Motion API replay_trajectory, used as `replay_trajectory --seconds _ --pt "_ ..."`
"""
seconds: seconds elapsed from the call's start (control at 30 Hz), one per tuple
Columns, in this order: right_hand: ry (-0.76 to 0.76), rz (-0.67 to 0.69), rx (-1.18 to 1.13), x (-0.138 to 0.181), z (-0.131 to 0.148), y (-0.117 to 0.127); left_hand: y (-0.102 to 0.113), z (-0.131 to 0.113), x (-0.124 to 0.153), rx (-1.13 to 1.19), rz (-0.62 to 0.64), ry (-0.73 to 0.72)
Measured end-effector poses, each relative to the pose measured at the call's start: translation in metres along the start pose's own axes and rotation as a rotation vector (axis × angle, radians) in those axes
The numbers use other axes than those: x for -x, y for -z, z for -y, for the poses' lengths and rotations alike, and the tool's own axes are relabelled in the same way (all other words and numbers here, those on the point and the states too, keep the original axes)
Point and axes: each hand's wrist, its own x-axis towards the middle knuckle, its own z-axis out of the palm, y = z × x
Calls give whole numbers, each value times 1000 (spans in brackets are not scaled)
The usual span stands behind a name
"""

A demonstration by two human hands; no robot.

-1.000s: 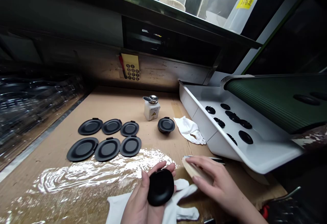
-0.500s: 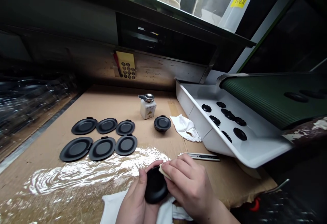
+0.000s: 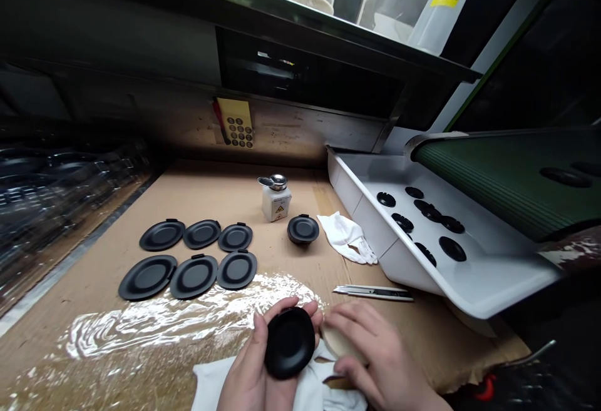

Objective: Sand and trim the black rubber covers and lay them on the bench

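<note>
My left hand (image 3: 250,367) cradles a black round plastic lid (image 3: 290,343), its dished face turned up and the fingers closed round its edge. Just to the right, my right hand (image 3: 387,361) grips a cream-coloured flat pad (image 3: 339,341), apart from the lid's face. Beneath both hands lies a white cloth (image 3: 206,381), partly hidden. Two rows of similar black lids (image 3: 193,275) rest on the cardboard to the left. Further back, another black lid (image 3: 303,228) sits raised on something dark.
A white pump bottle (image 3: 276,203) stands behind the lids. White gloves (image 3: 345,236) and a utility knife (image 3: 373,293) lie beside the white tray (image 3: 408,273), which holds several black parts. A green conveyor (image 3: 493,179) ends over the tray. Clear plastic packaging (image 3: 70,179) is at the left.
My right hand has drawn the pad off the lid and moved right, its fingers looser. The left hand still holds the lid, now tilted more toward me. The view has shifted slightly.
</note>
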Motion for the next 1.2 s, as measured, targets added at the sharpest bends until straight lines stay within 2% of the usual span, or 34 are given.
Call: replay_trajectory --seconds 0.13,0.23,0.3,0.4,0.5,0.6,0.7,0.83,1.07,1.2 --pt "-188 -70 196 -4 -25 -1 5 1 -3 16 25 -27" --pt "-226 -38 243 -7 -45 1 11 3 -6 34 32 -28" --pt "-229 -40 243 -8 -48 4 14 3 -8 27 46 -48" --pt "-228 -93 236 -12 -34 9 16 2 -9 29 74 -53" --pt "-131 -150 160 -17 -2 9 15 0 -8 30 95 -37" --pt "-65 -166 94 -19 29 -2 13 -1 -7 32 83 -52" --pt "-97 -195 66 -19 47 -20 14 -1 -6 146 67 -30" --pt "-120 -237 53 -19 53 -35 21 2 -10 303 82 19" --pt "-143 -223 80 -22 55 -37 32 7 -15 247 99 -43" --pt "-177 -223 71 -22 57 -40 30 4 -15 371 95 76"
